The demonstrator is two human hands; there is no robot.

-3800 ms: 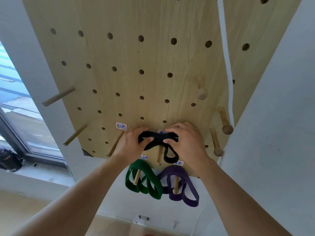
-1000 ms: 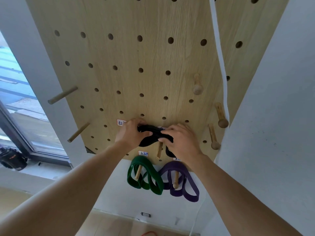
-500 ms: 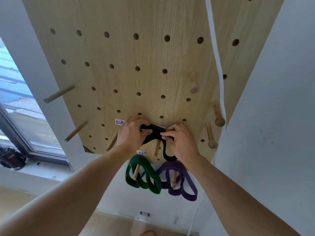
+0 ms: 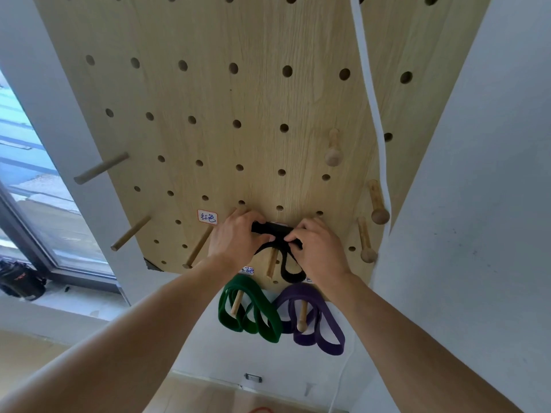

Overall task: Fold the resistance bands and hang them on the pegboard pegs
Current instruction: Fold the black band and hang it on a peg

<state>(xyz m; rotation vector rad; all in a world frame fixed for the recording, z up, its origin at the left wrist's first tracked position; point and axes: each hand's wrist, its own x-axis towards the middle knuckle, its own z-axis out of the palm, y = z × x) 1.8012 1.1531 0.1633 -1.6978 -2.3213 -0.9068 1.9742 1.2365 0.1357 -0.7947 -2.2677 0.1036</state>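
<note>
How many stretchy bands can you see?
3. The black band is held by both hands at the pegboard; the green band and purple band hang on pegs below. None seem hidden.

Plenty of bare pegboard [image 4: 232, 93] up top, but lower centre's cramped: both hands sit between a slanted peg [image 4: 198, 247] on the left and knobbed pegs [image 4: 366, 242] on the right, green band [image 4: 249, 311] and purple band [image 4: 316, 318] right below.

both hands [image 4: 238, 239] [image 4: 320, 248] held a band [image 4: 275, 234] at a peg [image 4: 272, 265] on the pegboard [image 4: 238, 114]. two more bands [image 4: 249, 311] [image 4: 316, 318] hung on pegs below, side by side.
</note>
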